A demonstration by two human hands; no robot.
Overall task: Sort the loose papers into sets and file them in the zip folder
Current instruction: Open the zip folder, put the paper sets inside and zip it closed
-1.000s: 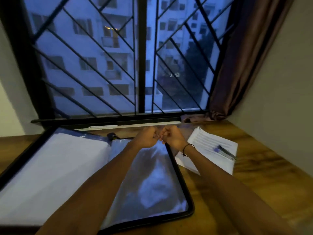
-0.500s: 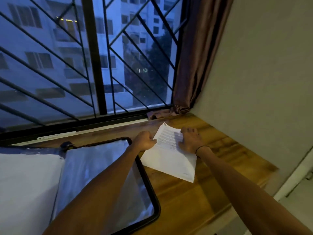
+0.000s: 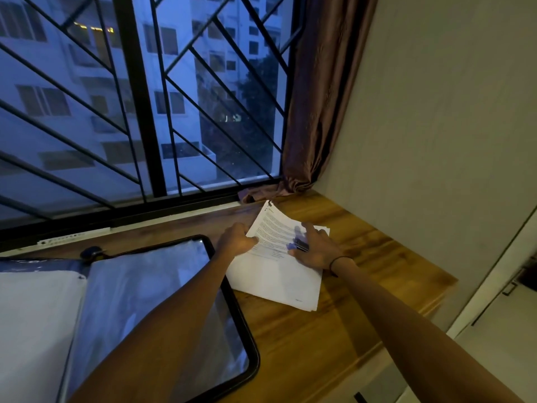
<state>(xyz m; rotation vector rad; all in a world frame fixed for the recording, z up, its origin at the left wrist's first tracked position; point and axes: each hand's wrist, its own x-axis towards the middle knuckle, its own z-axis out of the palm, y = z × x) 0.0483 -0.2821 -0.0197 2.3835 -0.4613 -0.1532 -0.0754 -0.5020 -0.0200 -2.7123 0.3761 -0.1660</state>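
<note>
Pinching the left edge of the printed top sheet (image 3: 271,228), the left hand (image 3: 236,239) had its fingers curled round the paper, and the far part of that sheet curved upward off the stack of papers (image 3: 276,279) beneath it. The right hand (image 3: 315,248) lay on the right side of the stack with fingers spread and fairly straight, pressing down; a dark pen (image 3: 300,245) sat just under its fingertips, though whether the fingers gripped it or merely rested on it could not be told. A thin dark band (image 3: 340,259) circled the right wrist. The stack lay on the wooden desk (image 3: 363,286), near the window corner, just right of the zip folder (image 3: 162,301), which lay open and flat with a black border and a glossy clear sleeve; white sheets (image 3: 35,321) showed in its left half. A brown curtain (image 3: 316,97) hung in the corner beside the barred window (image 3: 145,97).
</note>
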